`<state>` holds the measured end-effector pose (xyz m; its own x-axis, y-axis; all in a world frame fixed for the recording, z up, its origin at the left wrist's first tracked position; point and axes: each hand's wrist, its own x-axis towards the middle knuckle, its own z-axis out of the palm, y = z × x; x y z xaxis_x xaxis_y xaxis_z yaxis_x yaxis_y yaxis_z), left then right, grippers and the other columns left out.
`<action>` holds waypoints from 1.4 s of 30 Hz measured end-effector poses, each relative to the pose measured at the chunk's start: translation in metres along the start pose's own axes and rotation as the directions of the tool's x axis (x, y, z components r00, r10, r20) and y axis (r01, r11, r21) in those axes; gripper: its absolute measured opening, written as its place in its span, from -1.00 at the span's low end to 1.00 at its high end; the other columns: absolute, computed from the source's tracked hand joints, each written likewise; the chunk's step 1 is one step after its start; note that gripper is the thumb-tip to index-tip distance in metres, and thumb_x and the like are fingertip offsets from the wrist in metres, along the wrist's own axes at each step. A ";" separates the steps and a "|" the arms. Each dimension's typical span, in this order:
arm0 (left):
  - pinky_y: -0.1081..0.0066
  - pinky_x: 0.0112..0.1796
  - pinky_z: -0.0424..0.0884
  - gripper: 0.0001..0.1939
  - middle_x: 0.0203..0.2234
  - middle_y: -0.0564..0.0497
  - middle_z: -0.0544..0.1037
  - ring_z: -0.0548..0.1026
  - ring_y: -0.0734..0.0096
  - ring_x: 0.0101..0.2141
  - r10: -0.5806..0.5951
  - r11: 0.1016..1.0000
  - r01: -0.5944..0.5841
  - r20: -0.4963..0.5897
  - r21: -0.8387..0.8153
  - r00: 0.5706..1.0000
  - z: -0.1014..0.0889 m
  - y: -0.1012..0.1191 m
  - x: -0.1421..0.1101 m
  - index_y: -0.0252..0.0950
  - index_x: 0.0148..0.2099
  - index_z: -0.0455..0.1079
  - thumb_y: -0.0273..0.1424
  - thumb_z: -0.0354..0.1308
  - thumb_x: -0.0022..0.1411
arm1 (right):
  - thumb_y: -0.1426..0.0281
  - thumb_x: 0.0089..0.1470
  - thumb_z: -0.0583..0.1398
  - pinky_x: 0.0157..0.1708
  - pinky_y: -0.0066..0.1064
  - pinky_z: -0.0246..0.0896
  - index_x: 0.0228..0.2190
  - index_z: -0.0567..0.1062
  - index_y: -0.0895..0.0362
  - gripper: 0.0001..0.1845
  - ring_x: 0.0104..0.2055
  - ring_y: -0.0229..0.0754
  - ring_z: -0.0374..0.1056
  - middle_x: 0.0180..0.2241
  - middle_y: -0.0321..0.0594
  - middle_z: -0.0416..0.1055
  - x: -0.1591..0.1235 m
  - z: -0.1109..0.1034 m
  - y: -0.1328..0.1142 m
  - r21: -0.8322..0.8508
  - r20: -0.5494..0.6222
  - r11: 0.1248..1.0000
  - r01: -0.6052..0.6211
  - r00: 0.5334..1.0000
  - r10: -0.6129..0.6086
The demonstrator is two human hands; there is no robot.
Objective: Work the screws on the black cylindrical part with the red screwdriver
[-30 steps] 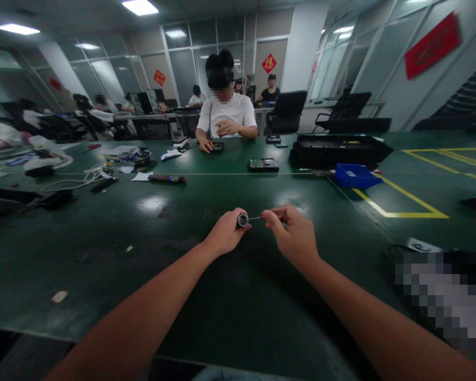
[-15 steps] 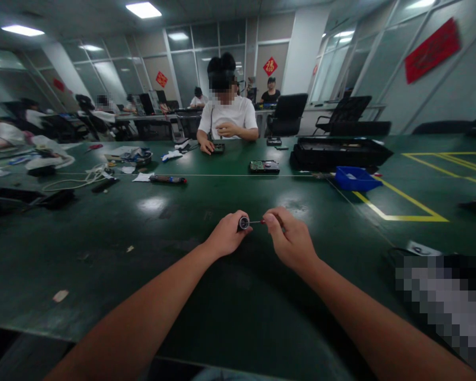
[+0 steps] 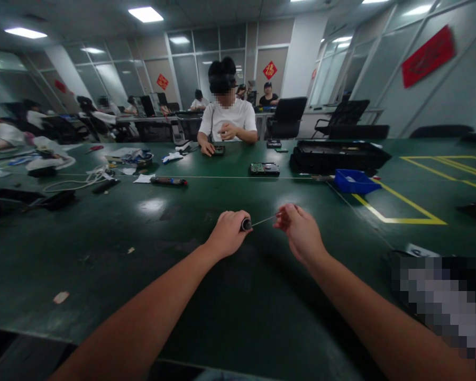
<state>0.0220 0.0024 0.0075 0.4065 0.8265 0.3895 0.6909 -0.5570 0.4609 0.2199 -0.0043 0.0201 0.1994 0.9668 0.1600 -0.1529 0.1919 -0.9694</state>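
Note:
My left hand [image 3: 227, 233] is wrapped around a dark cylinder [image 3: 246, 224], whose round end with a pale ring faces me. From beside it a thin metal rod [image 3: 264, 219] runs rightward and slightly up to the fingertips of my right hand [image 3: 301, 230]. Those fingers are curled around the rod's far end, which they partly hide. Both hands are held above the green table [image 3: 206, 317]. How the rod meets the cylinder is hidden by my left fingers.
Across the table a person [image 3: 228, 119] handles a hard drive [image 3: 218, 150]. Another hard drive [image 3: 264, 169] lies nearer me. A blue bin [image 3: 355, 181] and black tray [image 3: 339, 157] stand right. A dark pen-shaped tool [image 3: 168, 181] and cables [image 3: 89, 179] lie left.
My right hand has moved slightly right, away from my left hand, and its grip has turned. More of the rod shows, now tilted upward to the right. The cylinder's end has turned slightly.

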 end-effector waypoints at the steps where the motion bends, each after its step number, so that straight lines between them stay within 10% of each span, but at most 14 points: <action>1: 0.15 -0.03 0.30 -0.88 -0.27 0.01 0.50 0.42 0.24 -0.21 -0.016 1.000 0.016 0.010 -0.002 1.000 0.000 -0.001 0.000 -0.22 -0.14 0.35 -0.42 0.18 0.27 | 0.12 0.14 0.18 -0.43 -0.30 0.37 -0.39 0.44 0.08 -0.72 -0.45 -0.19 0.35 -0.45 -0.25 0.39 0.002 -0.002 0.000 -0.016 -0.030 1.000 0.007 1.000 -0.007; 9: 0.21 -0.10 0.33 -0.85 -0.27 0.01 0.51 0.44 0.24 -0.22 -0.121 0.992 0.121 0.010 -0.046 0.993 0.005 -0.009 0.000 -0.21 -0.13 0.33 -0.37 0.20 0.26 | 0.15 0.25 0.09 -0.33 -0.29 0.30 -0.29 0.43 0.09 -0.72 -0.39 -0.19 0.35 -0.42 -0.24 0.41 -0.011 0.001 -0.014 -0.343 -0.014 0.907 0.244 0.964 -0.265; 14: 0.32 -0.20 0.34 -0.84 -0.28 0.00 0.50 0.44 0.29 -0.25 -0.157 0.983 0.151 -0.046 -0.107 0.987 0.005 -0.012 0.001 -0.23 -0.12 0.31 -0.36 0.18 0.27 | 0.27 0.28 0.05 -0.19 -0.23 0.24 -0.29 0.42 0.08 -0.79 -0.24 -0.10 0.36 -0.29 -0.13 0.44 -0.024 0.005 -0.036 -0.649 0.238 0.588 0.483 0.862 -0.447; 19: 0.38 -0.25 0.32 -0.85 -0.30 0.03 0.50 0.45 0.34 -0.27 -0.164 0.977 0.152 -0.069 -0.149 0.984 0.004 -0.012 0.000 -0.23 -0.14 0.30 -0.39 0.18 0.25 | 0.47 0.24 0.03 -0.17 -0.30 0.24 -0.14 0.47 0.08 -0.74 -0.16 -0.13 0.39 -0.17 -0.15 0.48 -0.040 0.014 -0.037 -0.623 0.663 0.473 0.622 0.741 -0.101; 25: 0.37 -0.22 0.34 -0.84 -0.28 0.03 0.51 0.47 0.35 -0.27 -0.214 0.964 0.194 -0.096 -0.183 0.972 0.003 -0.012 0.002 -0.23 -0.12 0.30 -0.39 0.18 0.25 | 0.19 0.20 0.16 -0.29 -0.29 0.24 -0.15 0.57 0.04 -0.71 -0.25 -0.10 0.41 -0.24 -0.16 0.50 -0.046 0.024 -0.020 -0.703 0.704 0.291 0.649 0.693 0.156; 37: 0.39 -0.24 0.34 -0.85 -0.30 0.05 0.51 0.46 0.36 -0.27 -0.160 0.970 0.150 -0.040 -0.189 0.986 0.003 -0.006 0.001 -0.22 -0.14 0.31 -0.38 0.19 0.25 | 0.34 0.21 0.13 -0.23 -0.32 0.28 -0.22 0.61 0.08 -0.75 -0.22 -0.11 0.44 -0.24 -0.15 0.54 -0.039 0.022 -0.019 -0.654 0.750 0.346 0.672 0.636 0.183; 42: 0.40 -0.26 0.32 -0.84 -0.32 0.06 0.51 0.45 0.37 -0.29 -0.113 0.973 0.106 -0.022 -0.207 0.993 0.003 -0.003 0.000 -0.24 -0.15 0.33 -0.39 0.20 0.23 | 0.38 0.22 0.14 -0.19 -0.32 0.29 -0.23 0.62 0.09 -0.76 -0.22 -0.13 0.46 -0.26 -0.17 0.56 -0.032 0.013 -0.025 -0.643 0.715 0.402 0.652 0.699 0.008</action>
<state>0.0219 0.0049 0.0034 0.3132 0.8819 0.3523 0.5910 -0.4713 0.6547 0.2047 -0.0377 0.0422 -0.5534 0.7984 0.2371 0.6906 0.5991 -0.4051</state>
